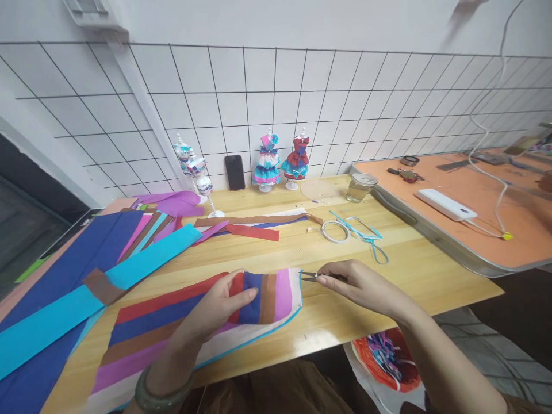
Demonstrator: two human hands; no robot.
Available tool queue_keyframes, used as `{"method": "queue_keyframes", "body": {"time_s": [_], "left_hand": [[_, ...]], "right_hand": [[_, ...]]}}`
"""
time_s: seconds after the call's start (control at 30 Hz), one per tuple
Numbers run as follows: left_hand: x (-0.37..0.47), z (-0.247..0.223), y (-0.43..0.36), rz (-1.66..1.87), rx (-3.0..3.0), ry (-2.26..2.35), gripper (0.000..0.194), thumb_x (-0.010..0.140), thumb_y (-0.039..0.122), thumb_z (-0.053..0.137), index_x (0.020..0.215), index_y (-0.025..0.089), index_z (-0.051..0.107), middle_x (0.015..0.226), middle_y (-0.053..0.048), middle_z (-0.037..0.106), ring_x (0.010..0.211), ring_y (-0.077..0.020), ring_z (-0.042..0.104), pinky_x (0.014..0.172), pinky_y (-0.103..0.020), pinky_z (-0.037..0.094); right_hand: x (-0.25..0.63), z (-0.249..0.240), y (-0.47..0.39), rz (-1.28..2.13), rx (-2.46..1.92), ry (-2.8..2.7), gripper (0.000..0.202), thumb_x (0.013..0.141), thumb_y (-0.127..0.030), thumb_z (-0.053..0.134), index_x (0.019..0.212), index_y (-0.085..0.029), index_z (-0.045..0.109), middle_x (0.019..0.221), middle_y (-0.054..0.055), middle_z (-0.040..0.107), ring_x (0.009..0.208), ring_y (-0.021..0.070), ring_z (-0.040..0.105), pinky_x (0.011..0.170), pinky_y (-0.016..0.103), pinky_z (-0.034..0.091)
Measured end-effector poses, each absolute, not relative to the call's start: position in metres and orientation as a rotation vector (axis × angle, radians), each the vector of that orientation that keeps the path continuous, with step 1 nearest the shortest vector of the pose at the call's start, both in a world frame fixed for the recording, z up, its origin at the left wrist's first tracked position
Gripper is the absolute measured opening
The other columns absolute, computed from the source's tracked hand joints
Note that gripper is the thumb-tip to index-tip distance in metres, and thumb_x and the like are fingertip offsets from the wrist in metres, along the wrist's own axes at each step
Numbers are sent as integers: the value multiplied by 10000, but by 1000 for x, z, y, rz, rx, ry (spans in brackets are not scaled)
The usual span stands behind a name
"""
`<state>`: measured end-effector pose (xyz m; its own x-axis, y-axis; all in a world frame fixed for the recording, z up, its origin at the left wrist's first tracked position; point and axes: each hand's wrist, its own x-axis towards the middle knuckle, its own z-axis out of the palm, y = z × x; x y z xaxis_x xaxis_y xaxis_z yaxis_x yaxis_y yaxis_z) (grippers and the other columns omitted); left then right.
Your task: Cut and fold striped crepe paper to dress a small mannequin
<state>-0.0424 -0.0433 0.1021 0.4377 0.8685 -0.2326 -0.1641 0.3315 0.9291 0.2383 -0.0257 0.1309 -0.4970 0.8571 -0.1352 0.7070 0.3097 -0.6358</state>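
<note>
My left hand (230, 298) grips a striped paper strip panel (267, 299) in red, blue, brown, purple and white, with a thin light-blue edge. Its far end is folded over and raised a little, while the rest lies across the table toward the lower left. In my right hand (351, 282) is a small pair of scissors (309, 276), the dark blades pointing left at the panel's white and light-blue edge. Whether the blades touch that edge I cannot tell. Part of the panel is hidden beneath my left wrist.
A bright blue strip (150, 259) and dark blue sheets (86, 253) cover the table's left. Tape roll (335, 232), phone (234, 172), glass cup (361, 188) and small dressed mannequins (266, 164) stand or lie farther back. A waste bin (386, 362) sits below the front edge.
</note>
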Motion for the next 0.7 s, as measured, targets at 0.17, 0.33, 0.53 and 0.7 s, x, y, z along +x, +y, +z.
{"method": "queue_keyframes", "body": {"time_s": [0.17, 0.33, 0.53, 0.7], "left_hand": [[-42, 103, -43, 768, 1045, 921, 442, 727, 259, 630, 1149, 192, 516, 1251, -85, 520, 1189, -260, 421, 983, -402, 346], [-40, 105, -43, 770, 1023, 934, 504, 686, 296, 663, 1159, 197, 521, 1252, -89, 519, 1205, -278, 397, 990, -427, 327], [-39, 109, -44, 767, 1005, 991, 603, 590, 330, 727, 1148, 196, 543, 1194, -102, 564, 1216, -310, 373, 1005, -465, 285], [-39, 110, -44, 713, 1031, 949, 517, 663, 311, 678, 1143, 187, 533, 1243, -97, 524, 1183, -287, 421, 974, -441, 336]], "right_hand": [[239, 131, -24, 895, -1499, -2399, 411, 856, -512, 364, 802, -186, 608, 703, 26, 617, 605, 129, 518, 547, 234, 339], [240, 131, -24, 900, -1527, -2393, 430, 850, -528, 360, 797, -183, 611, 697, 31, 617, 593, 129, 513, 537, 232, 337], [241, 132, -23, 924, -1512, -2367, 414, 847, -519, 375, 835, -189, 623, 735, 28, 627, 628, 133, 525, 561, 233, 346], [242, 128, -19, 1070, -1422, -2344, 418, 836, -521, 392, 820, -172, 621, 659, 9, 571, 571, 113, 461, 525, 226, 327]]}}
